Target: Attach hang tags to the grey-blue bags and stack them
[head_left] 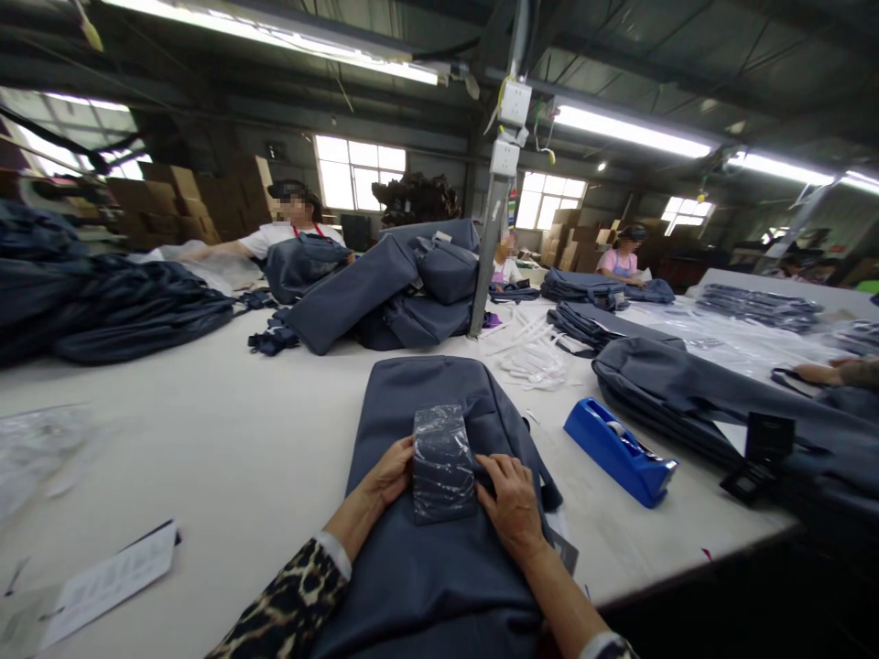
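A dark blue-grey bag (412,586), apparently a backpack, lies flat in front of me on the white table. On its upper part is a dark rectangular piece wrapped in clear, crinkled plastic film (443,467). My left hand (390,471) pinches the left edge of this wrapped piece. At the opposite edge, my right hand (509,502) has its fingers curled round a narrow dark part beside the film. The fingertips of that hand are partly hidden. A strap and a grey tag (564,552) show at the bag's right side.
A blue tape dispenser (622,453) stands right of the bag. White printed tags (110,586) lie at the left front. Behind the bag, a metal post (489,247) rises beside piled bags (363,293). More bags (687,384) cover the right side. Several people work around the table.
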The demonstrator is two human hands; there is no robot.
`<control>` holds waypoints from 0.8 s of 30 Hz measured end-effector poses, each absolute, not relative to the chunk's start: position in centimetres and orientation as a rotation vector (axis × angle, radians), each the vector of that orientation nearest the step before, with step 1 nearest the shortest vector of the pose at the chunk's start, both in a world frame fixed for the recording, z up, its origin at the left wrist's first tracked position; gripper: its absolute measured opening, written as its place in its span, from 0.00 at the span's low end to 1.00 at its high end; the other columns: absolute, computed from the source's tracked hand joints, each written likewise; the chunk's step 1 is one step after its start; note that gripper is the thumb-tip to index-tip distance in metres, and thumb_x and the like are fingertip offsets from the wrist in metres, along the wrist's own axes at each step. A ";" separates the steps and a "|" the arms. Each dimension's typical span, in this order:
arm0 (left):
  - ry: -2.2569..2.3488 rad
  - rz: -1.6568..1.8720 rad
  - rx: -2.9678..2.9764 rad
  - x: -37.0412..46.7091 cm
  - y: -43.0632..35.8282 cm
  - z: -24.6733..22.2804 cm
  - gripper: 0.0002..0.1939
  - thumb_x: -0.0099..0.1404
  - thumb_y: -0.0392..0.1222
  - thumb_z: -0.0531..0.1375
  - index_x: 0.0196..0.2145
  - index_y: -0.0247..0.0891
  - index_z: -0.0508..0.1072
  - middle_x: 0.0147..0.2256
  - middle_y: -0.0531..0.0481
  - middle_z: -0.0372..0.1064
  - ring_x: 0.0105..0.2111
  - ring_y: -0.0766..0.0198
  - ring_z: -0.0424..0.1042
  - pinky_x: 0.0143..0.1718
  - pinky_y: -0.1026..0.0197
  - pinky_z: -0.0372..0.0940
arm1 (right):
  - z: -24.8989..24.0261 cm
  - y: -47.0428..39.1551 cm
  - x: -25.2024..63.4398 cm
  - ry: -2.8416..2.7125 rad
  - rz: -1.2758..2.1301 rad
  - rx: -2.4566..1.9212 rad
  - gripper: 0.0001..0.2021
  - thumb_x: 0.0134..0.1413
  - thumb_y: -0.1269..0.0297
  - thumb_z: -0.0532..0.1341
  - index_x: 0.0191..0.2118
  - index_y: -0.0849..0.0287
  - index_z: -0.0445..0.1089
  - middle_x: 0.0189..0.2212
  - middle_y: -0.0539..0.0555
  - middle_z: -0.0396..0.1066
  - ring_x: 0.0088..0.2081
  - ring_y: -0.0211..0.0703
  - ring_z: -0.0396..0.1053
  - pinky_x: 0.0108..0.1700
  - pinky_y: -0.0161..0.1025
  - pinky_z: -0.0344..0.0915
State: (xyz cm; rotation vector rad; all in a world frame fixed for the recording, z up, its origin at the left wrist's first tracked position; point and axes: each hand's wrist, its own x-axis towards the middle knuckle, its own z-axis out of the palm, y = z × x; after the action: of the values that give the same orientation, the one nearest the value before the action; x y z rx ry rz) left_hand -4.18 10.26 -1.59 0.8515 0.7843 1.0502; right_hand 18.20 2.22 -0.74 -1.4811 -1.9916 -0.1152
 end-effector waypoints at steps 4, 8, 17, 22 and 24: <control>0.773 1.072 0.822 -4.0 10.2 -1.6 0.22 0.46 0.41 0.74 0.39 0.33 0.78 0.33 0.43 0.79 0.34 0.56 0.78 0.37 0.59 0.72 | -0.8 2.2 18.2 -1.926 -0.199 -1.488 0.12 0.58 0.69 0.60 0.46 0.51 0.72 0.48 0.57 0.69 0.50 0.52 0.64 0.51 0.49 0.60; 0.766 1.114 0.849 -3.7 9.7 -1.5 0.27 0.45 0.39 0.75 0.44 0.35 0.77 0.35 0.45 0.79 0.34 0.56 0.78 0.38 0.58 0.72 | -0.7 2.2 18.2 -1.999 -0.167 -1.511 0.07 0.56 0.71 0.61 0.37 0.51 0.73 0.43 0.54 0.69 0.46 0.50 0.64 0.48 0.46 0.60; 0.797 1.120 0.799 -3.7 9.8 -1.0 0.22 0.47 0.40 0.73 0.41 0.34 0.77 0.34 0.45 0.79 0.34 0.57 0.77 0.39 0.58 0.72 | -0.6 1.9 18.0 -2.008 -0.091 -1.486 0.09 0.57 0.69 0.60 0.43 0.53 0.72 0.43 0.55 0.70 0.46 0.50 0.64 0.49 0.46 0.59; 0.845 1.079 0.792 -4.0 10.4 -1.4 0.10 0.55 0.41 0.67 0.33 0.31 0.76 0.30 0.41 0.77 0.31 0.55 0.77 0.35 0.56 0.72 | -0.3 1.8 18.0 -1.988 -0.054 -1.427 0.13 0.58 0.65 0.59 0.49 0.52 0.70 0.47 0.55 0.70 0.50 0.50 0.64 0.52 0.47 0.58; 0.888 1.093 0.802 -3.8 10.4 -1.6 0.10 0.57 0.42 0.65 0.31 0.31 0.75 0.28 0.42 0.77 0.29 0.56 0.76 0.33 0.57 0.71 | -0.2 1.9 18.2 -1.945 -0.046 -1.411 0.15 0.59 0.65 0.58 0.51 0.53 0.69 0.48 0.56 0.70 0.51 0.50 0.64 0.53 0.47 0.58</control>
State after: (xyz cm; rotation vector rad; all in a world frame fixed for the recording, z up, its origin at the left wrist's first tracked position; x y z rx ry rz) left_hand -3.76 10.42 -1.56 0.8015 0.8878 1.0930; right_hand 18.22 1.85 -0.21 -1.4108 -1.9448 -0.0456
